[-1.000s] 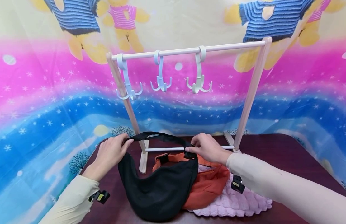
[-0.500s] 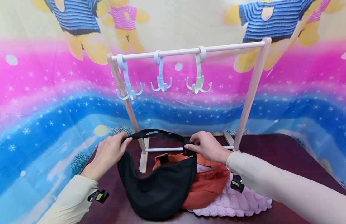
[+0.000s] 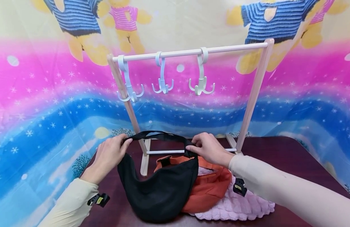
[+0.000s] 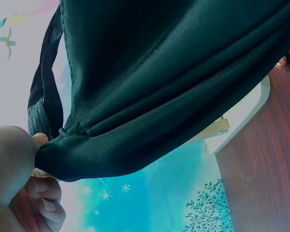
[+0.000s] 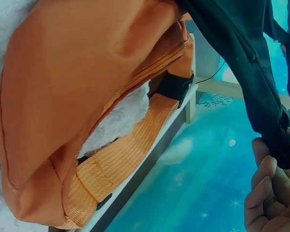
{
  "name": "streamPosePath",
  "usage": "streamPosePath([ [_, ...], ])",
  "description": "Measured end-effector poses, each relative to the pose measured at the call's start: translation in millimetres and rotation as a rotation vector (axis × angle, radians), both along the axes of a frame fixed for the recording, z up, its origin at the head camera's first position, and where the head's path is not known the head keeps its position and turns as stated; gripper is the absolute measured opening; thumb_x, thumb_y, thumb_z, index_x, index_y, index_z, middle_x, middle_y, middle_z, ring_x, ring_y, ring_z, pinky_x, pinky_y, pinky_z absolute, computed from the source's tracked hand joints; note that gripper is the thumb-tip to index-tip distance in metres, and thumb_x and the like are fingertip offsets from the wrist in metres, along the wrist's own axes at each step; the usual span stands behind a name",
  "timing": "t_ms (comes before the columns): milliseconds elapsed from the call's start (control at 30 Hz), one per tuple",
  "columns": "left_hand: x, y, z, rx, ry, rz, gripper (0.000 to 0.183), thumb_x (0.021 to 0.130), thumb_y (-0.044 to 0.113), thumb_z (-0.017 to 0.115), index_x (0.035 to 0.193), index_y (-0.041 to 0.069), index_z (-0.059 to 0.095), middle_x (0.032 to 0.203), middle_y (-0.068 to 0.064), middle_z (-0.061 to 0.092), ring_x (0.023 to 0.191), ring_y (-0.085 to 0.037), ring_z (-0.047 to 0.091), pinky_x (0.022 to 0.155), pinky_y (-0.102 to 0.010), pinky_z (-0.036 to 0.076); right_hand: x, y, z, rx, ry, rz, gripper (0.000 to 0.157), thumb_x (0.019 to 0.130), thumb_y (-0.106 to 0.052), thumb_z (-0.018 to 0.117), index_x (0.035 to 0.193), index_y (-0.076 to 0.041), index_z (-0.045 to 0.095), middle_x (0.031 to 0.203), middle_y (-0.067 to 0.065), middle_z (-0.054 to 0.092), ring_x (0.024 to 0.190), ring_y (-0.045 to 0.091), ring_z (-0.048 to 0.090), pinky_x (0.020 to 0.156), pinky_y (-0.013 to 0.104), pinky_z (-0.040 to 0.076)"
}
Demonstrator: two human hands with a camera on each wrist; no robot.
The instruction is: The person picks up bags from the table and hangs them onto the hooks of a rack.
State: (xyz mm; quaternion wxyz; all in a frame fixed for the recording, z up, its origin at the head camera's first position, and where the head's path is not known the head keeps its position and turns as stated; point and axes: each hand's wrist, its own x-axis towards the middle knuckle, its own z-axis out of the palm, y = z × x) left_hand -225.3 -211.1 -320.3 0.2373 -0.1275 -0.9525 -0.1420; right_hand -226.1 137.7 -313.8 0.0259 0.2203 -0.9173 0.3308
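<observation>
- Left hand pinches one end of the strap.
- Right hand pinches the other.
- Black bag hangs before the orange bag; whether it touches the table is unclear.

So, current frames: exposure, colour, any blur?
Head: bright, fairly even light, no obvious motion blur, but the black bag shows little surface detail. Left wrist: backdrop washed out at upper left, black bag tinted greenish. Right wrist: pink fabric looks nearly white, orange bag less red than in the head view.
</observation>
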Motion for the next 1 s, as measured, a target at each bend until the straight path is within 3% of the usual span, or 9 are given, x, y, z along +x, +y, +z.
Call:
streamPosePath([
  [200, 0.7, 0, 3.0, 0.002, 0.01, 0.001, 0.02, 0.102, 0.027, 0.062, 0.09, 0.011, 0.065, 0.058, -0.001, 0.049, 0.05, -0.016, 0.042, 0.046, -0.031, 0.029, 1.7, -1, 4.7, -0.016, 0.016, 0.004, 0.015, 0.095, -0.026, 0.071, 0.087, -0.014, 0.073, 0.064, -0.004, 0.063, 0.055, 0.011, 0.046, 0.057, 0.027, 0.04],
  [500, 0.9, 0, 7.8, 0.013, 0.03, -0.013, 0.02, 0.103, 0.026, 0.06, 0.088, 0.012, 0.061, 0.057, -0.001, 0.047, 0.048, -0.016, 0.04, 0.045, -0.031, 0.028, 3.1, 0, 4.3, -0.022, 0.023, -0.004, 0.016, 0.096, -0.027, 0.071, 0.085, -0.015, 0.072, 0.061, -0.004, 0.059, 0.053, 0.01, 0.044, 0.056, 0.026, 0.038],
  [1000, 0.1, -3, 14.5, 0.035, 0.058, -0.031, 0.018, 0.103, 0.024, 0.059, 0.091, 0.012, 0.063, 0.061, -0.002, 0.051, 0.05, -0.016, 0.042, 0.046, -0.031, 0.029, 3.1, -2, 11.3, -0.043, 0.051, -0.026, 0.015, 0.095, -0.027, 0.072, 0.097, -0.012, 0.074, 0.078, -0.002, 0.071, 0.066, 0.012, 0.059, 0.064, 0.031, 0.049],
])
